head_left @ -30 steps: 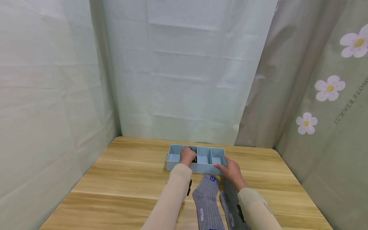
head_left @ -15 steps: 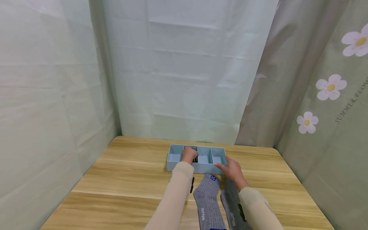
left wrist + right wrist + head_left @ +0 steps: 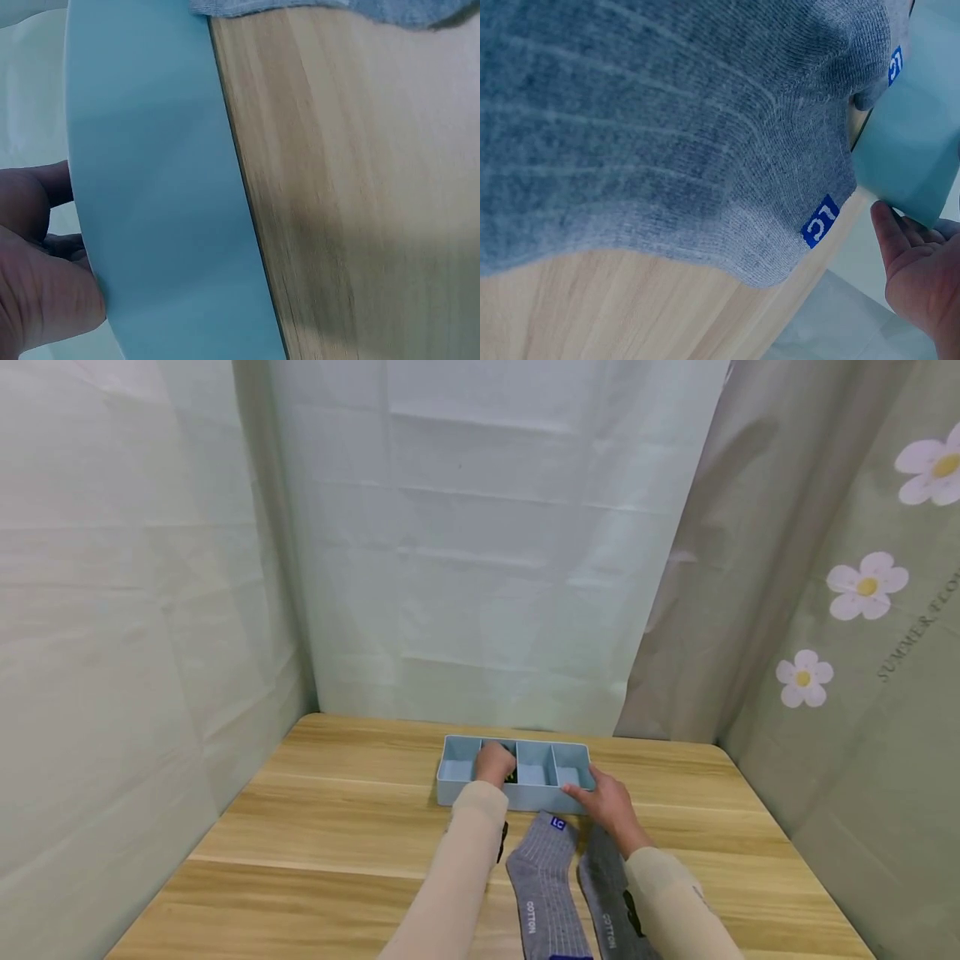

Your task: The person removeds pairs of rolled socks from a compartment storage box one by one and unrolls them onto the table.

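Note:
A light blue divided box (image 3: 480, 797) stands toward the back of the table. My left hand (image 3: 494, 763) reaches over its front wall into the second compartment from the left, fingertips hidden inside. A small dark thing with yellow-green marks (image 3: 512, 775) shows beside those fingers; I cannot tell whether they grip it. In the left wrist view the left hand (image 3: 37, 277) sits behind the box's wall (image 3: 165, 180). My right hand (image 3: 611, 803) holds the box's right end, thumb at the front rim, fingers along the side. The right wrist view shows those fingers (image 3: 889, 232) against the end wall.
Two grey socks lie flat in front of the box: a lighter ribbed sock (image 3: 546, 877) with a blue LC label and a darker sock (image 3: 603, 885) partly under the right forearm. The wooden table (image 3: 322, 827) is bordered by pale curtains (image 3: 480, 568).
The dark thing in the compartment shows less beside my left hand, which has shifted very slightly. My right hand keeps its place on the box; the socks have not moved.

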`<state>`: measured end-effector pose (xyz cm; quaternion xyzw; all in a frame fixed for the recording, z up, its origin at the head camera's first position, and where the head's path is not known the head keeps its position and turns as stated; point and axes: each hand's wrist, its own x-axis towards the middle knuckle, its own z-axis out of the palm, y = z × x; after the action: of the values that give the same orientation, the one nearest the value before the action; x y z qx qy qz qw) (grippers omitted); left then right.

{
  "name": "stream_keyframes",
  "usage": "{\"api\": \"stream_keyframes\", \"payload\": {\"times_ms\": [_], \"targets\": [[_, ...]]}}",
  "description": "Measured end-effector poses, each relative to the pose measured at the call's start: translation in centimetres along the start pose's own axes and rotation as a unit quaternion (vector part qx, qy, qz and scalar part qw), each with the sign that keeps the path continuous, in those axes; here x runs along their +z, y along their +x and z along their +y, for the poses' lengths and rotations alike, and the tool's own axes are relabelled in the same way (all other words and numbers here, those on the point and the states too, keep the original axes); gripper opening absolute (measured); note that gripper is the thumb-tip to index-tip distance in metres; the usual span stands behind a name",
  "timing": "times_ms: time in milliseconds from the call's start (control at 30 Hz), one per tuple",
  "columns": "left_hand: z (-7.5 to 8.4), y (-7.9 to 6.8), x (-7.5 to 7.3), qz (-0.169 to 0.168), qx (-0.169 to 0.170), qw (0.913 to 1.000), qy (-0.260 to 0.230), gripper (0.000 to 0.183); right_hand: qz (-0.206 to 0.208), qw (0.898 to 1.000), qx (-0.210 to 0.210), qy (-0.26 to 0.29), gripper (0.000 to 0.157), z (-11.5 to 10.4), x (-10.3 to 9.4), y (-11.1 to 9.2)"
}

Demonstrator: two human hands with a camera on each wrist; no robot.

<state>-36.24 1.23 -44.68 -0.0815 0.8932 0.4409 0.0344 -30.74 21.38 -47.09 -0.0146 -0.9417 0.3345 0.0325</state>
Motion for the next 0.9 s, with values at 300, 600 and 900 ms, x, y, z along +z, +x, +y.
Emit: {"api": "stream_keyframes", "payload": {"times_ms": [300,600,900], "targets": [[-0.5,0.0,0.2,0.029,0.013,0.9993,-0.017,0.042,0.002,1.000,-0.004,0.001,0.081,0.0,0.0,0.0],[-0.6,0.7,0.0,0.027,-0.004,0.9973,-0.067,0.021,0.006,1.000,-0.016,-0.006,0.081,0.1,0.0,0.1],[-0.8,0.8,-0.4,-0.028,-0.006,0.9934,-0.111,0.036,0.006,1.000,-0.023,-0.010,0.082,0.2,-0.1,0.0]]}}
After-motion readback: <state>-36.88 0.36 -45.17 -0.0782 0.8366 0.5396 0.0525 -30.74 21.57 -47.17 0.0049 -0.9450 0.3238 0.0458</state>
